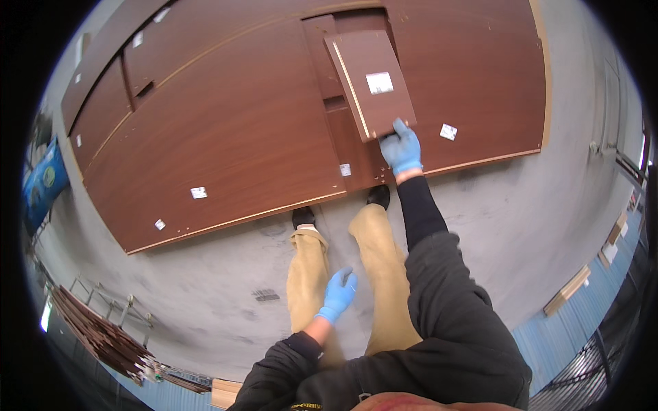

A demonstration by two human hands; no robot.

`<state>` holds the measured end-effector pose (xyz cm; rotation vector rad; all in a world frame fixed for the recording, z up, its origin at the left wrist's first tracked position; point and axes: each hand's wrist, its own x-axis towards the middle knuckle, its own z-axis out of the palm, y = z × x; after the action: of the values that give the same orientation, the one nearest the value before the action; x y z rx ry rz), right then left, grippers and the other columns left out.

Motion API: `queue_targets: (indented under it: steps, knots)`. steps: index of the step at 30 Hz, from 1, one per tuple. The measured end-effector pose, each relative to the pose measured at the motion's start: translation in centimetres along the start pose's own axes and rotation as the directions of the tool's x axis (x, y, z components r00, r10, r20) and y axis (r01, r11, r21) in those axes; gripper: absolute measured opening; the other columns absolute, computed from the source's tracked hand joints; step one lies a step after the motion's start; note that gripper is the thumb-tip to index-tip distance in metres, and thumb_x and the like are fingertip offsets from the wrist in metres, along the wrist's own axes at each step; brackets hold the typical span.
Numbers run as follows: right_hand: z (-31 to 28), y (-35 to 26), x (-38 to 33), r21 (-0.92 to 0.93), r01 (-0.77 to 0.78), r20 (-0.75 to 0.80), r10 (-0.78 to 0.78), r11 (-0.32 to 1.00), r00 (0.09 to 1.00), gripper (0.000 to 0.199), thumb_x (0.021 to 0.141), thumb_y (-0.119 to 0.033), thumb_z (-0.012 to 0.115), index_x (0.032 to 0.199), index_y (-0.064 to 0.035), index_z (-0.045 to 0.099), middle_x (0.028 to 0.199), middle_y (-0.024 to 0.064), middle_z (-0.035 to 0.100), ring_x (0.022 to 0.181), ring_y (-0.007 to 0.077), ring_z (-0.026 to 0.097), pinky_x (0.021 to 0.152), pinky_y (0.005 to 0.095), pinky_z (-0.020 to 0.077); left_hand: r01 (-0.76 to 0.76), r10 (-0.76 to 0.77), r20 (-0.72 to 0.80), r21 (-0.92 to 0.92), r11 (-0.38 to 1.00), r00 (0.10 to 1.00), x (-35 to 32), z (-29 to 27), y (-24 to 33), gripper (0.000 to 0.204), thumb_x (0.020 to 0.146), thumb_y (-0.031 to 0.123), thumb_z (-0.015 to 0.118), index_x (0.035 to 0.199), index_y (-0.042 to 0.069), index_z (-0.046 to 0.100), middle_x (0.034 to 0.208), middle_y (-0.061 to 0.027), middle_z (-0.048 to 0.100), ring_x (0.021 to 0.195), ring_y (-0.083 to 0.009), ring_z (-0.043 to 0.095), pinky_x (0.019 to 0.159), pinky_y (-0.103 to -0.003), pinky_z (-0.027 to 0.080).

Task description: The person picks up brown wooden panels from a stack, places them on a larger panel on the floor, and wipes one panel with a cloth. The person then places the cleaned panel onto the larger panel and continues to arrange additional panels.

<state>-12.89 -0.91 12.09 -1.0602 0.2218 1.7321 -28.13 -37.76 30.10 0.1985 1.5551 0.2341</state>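
Note:
My right hand (401,147), in a blue glove, grips the near end of a small brown board (373,85). Its thumb lies on top, while the other fingers are partly hidden at the edge. A white label (379,83) is stuck on this board, and a pale edge runs down its left side. The board is tilted over a gap between large brown panels (240,137). My left hand (338,294), also gloved in blue, hangs in front of my legs, its fingers loosely bent and slightly apart, with nothing visible in it.
Another large brown panel (473,82) lies to the right, bearing a white label (448,131). My shoes (378,196) are close to the panels' near edge. A stack of brown boards (103,335) sits at lower left, and a blue bag (44,181) at far left. Wood pieces (567,291) lie at right.

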Motion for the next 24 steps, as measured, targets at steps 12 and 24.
queue_targets:
  steps: [12,24]
  knots:
    - [6.4,0.2,-34.4,-0.246,-0.349,0.093,0.38,0.904,0.92,0.045,0.102,-0.009,0.059,0.146,-0.0033,0.051,0.143,0.0079,0.059,0.132,0.0243,0.057,0.116,0.0459,0.0429,-0.07,0.211,0.056,-0.837,0.543,0.976,-11.4,-12.4,11.5,0.078,0.103,0.059,0.052,0.158,0.006,0.036,0.148,-0.0149,0.055,0.131,-0.0307,0.058,0.11,-0.046,0.047]
    - [17.1,8.0,-54.5,-0.614,-0.435,0.06,0.589,0.659,0.806,0.03,0.1,-0.008,0.062,0.13,-0.0024,0.059,0.121,0.0085,0.069,0.109,0.0224,0.069,0.099,0.0419,0.0558,-0.199,0.322,-0.096,-0.932,0.302,0.942,-31.4,-21.2,5.5,0.051,0.096,0.017,0.074,0.143,0.009,0.055,0.134,-0.0044,0.065,0.124,-0.0235,0.063,0.108,-0.042,0.053]
